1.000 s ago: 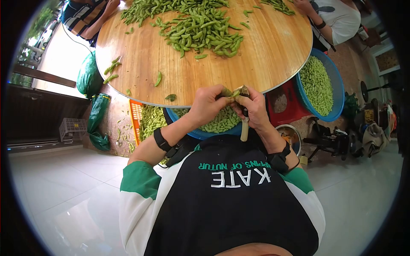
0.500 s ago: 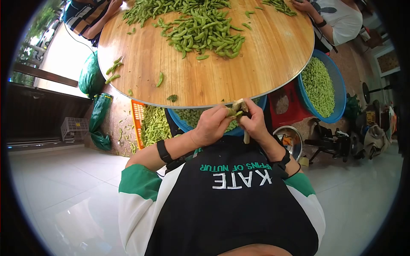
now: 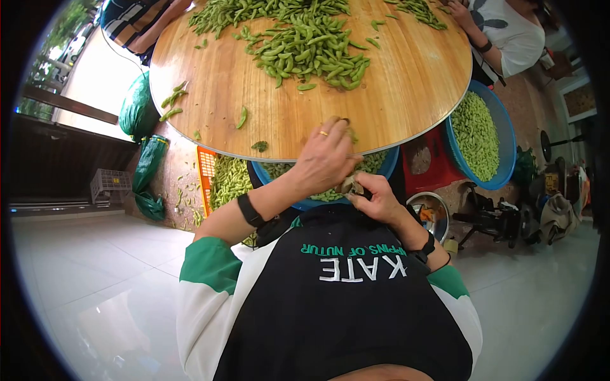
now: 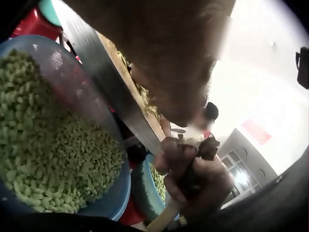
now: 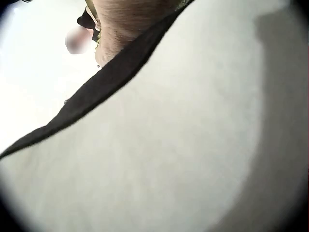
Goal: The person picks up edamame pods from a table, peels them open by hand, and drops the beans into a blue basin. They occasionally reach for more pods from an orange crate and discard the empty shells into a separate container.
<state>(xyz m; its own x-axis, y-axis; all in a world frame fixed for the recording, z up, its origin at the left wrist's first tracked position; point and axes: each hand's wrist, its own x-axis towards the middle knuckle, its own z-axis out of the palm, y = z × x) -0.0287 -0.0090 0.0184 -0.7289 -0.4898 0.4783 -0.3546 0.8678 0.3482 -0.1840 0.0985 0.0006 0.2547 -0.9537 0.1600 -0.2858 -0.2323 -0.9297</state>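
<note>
In the head view my left hand [image 3: 324, 155] reaches over the near edge of the round wooden table [image 3: 413, 82]. Its fingers stretch forward and the thumb stands apart from them. A blurred green pod [image 3: 354, 136] shows right by the fingertips. Closer to the body, my right hand [image 3: 381, 198] grips a tool with a pale handle [image 4: 164, 218], seen in the left wrist view. Most of the tool is hidden in the fist. Below both hands sits a blue basin [image 3: 390, 162] of shelled green beans. The right wrist view holds mostly pale cloth.
A heap of green bean pods [image 3: 305, 54] lies on the table. Another blue basin [image 3: 511, 143] of beans stands at the right, near a metal bowl [image 3: 445, 222]. At the left are an orange basket [image 3: 204, 174] and green sacks [image 3: 136, 111]. Two people sit across.
The hands, together on a pod before, have parted. My left hand has moved forward to the table edge; my right hand has come slightly back toward the body.
</note>
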